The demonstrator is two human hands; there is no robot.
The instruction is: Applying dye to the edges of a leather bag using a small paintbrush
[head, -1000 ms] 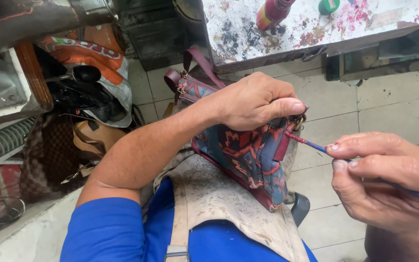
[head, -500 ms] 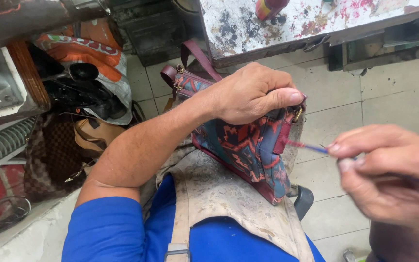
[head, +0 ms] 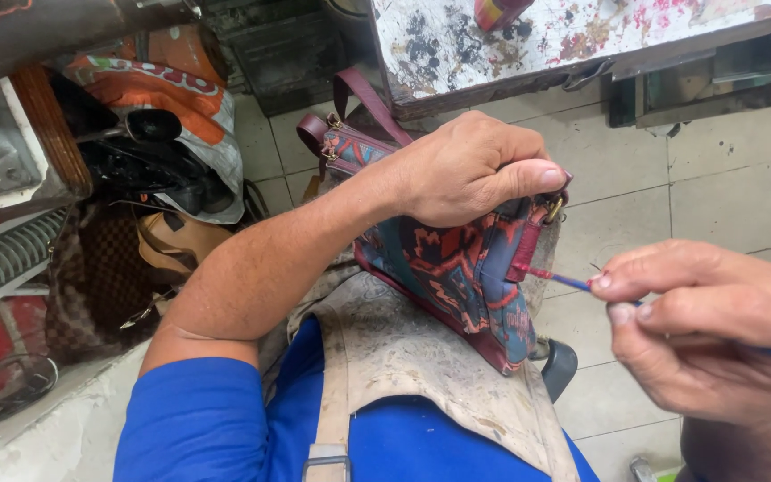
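From the head view, your left hand point(head: 470, 170) gripped the top edge of the patterned bag point(head: 443, 268), which rested on your apron-covered knee point(head: 403, 348). Your right hand point(head: 716, 335) pinched a thin blue brush point(head: 573, 282), its tip touching the bag's red side trim.

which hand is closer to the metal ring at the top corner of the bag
Left. The left hand grips the bag along its top edge, thumb right beside the metal ring. The right hand sits lower and off to the side, holding a thin blue brush against the bag's edge.

Two hands point(head: 475, 170), one bag point(head: 457, 268), one brush point(head: 573, 282)
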